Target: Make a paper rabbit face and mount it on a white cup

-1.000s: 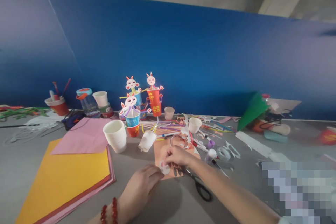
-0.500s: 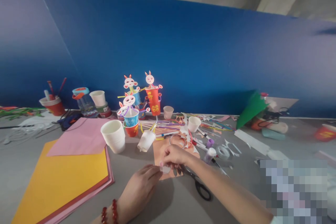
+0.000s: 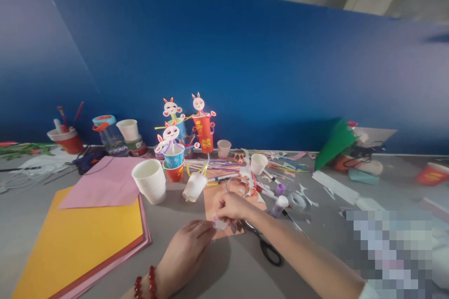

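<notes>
scissors (image 3: pixel 267 245) beside right hand (image 3: pixel 232 207), white cup (image 3: pixel 149 181) near

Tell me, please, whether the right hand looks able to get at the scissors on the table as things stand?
Probably yes. The scissors lie flat just beside the right hand, under its forearm, with nothing on top. The hand is pinching a small paper piece, which it would need to release first.

Dim soft indoor light, faint shadows, slight blur, edges bent, pixelated corner patch
</notes>
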`<action>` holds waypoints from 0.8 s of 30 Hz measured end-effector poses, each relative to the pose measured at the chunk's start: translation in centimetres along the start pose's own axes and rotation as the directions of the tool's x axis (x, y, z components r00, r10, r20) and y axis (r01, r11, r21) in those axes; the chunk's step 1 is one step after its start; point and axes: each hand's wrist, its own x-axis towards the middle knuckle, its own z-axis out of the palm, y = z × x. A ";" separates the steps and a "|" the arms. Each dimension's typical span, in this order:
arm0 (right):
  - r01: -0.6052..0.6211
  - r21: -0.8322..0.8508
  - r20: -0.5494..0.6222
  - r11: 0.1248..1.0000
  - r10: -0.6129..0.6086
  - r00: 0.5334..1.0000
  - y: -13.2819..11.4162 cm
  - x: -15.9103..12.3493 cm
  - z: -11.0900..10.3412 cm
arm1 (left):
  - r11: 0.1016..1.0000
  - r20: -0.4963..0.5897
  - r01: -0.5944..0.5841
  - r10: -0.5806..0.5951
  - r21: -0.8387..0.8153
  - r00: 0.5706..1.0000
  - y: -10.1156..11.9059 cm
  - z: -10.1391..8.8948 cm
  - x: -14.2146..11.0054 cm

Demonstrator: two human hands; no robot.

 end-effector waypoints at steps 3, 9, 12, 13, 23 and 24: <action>0.001 -0.025 0.000 1.000 -0.001 1.000 -0.2 -0.2 0.0 | 1.000 -0.010 -0.010 0.010 -0.003 1.000 -0.2 0.2 -0.1; 0.013 -0.069 0.008 0.998 -0.012 1.000 -0.4 -0.6 0.0 | 1.000 0.011 -0.005 0.005 -0.015 1.000 -0.5 0.5 -0.3; 0.053 -0.104 -0.012 0.993 -0.055 0.998 -0.2 -0.7 0.0 | 1.000 0.019 0.005 -0.005 -0.017 1.000 -0.4 0.5 -0.3; 0.077 -0.124 -0.029 0.989 -0.082 0.996 -0.1 -0.7 0.0 | 1.000 0.019 0.010 -0.009 -0.014 1.000 -0.4 0.4 -0.3; 0.380 -0.652 -0.084 0.656 -0.560 0.824 1.2 -4.9 1.6 | 0.999 0.002 0.027 -0.027 -0.037 1.000 0.0 0.2 -0.1; 0.375 -0.738 -0.040 0.561 -0.591 0.805 1.5 -5.2 1.9 | 0.999 0.004 0.026 -0.026 -0.045 1.000 0.0 0.1 -0.1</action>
